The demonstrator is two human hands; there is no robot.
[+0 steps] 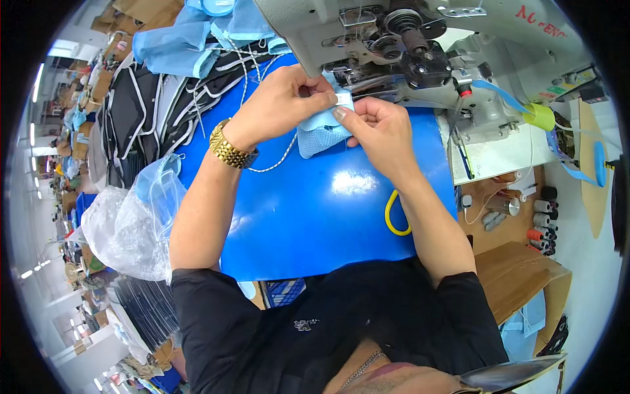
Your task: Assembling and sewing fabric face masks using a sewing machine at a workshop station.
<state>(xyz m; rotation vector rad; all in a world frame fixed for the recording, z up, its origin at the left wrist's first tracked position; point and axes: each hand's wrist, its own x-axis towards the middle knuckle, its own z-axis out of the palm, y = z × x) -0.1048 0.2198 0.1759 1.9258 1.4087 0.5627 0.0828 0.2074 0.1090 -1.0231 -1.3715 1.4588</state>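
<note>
Both hands are closed on a light blue mesh fabric piece (323, 136) in front of the sewing machine (407, 46). My left hand (289, 98) pinches its upper edge with thumb and forefinger, beside a small white label (344, 100). On the other side, my right hand (382, 133) grips the fabric with its thumb near the label and the other fingers curled behind. The fabric's far end lies close to the machine's needle area, where the head partly hides it. A white cord (279, 161) runs under my left wrist across the blue table (308, 230).
Black pieces with white piping (141, 111) and more light blue mesh pieces (174, 49) are heaped at the left. A clear plastic bag (125, 230) hangs by the table's left edge. A yellow loop (388, 213) lies partly under my right forearm. Light blue tape (502, 93) feeds in from the right.
</note>
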